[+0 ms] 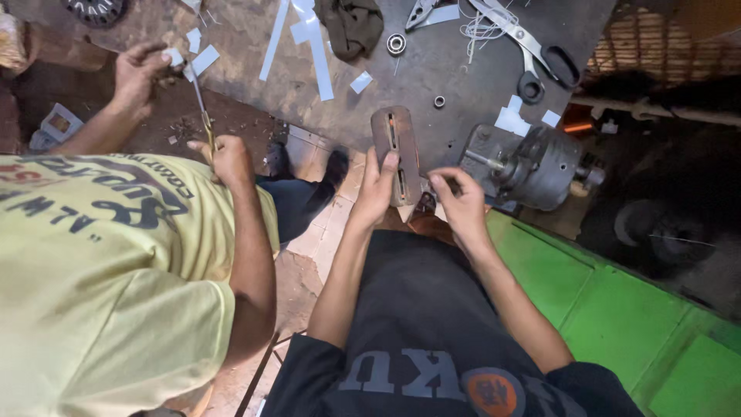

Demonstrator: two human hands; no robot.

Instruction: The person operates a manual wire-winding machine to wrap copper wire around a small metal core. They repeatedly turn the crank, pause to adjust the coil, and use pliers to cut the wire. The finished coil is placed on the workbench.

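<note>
Dark shirt cloth fills the bottom of the view, and both forearms run up from it toward the centre. At about 11 o'clock from the middle, the left hand (pixel 376 188) wraps its fingers around the lower edge of a brown slotted plate (pixel 396 153), thumb pressed on its face, so it holds the plate upright. Just to the 3 o'clock side, the right hand (pixel 460 199) curls tight near the plate's bottom corner; whether it pinches something small there I cannot tell.

Right of the right hand, at 2 o'clock, lies a grey motor (pixel 532 164) with its shaft pointing toward the plate. Above, at 12 o'clock, the bench (pixel 432 73) carries a bearing (pixel 396 43), a small ring (pixel 439 101), white paper strips (pixel 310 42) and a dark rag (pixel 351 23). Scissors (pixel 532 54) lie at 1 o'clock. Green boards (pixel 617 316) sit at 4 o'clock.

At 9 o'clock a co-worker in a yellow shirt (pixel 108 286) grips a thin tool (pixel 205 116) with both hands, well apart from the plate.
</note>
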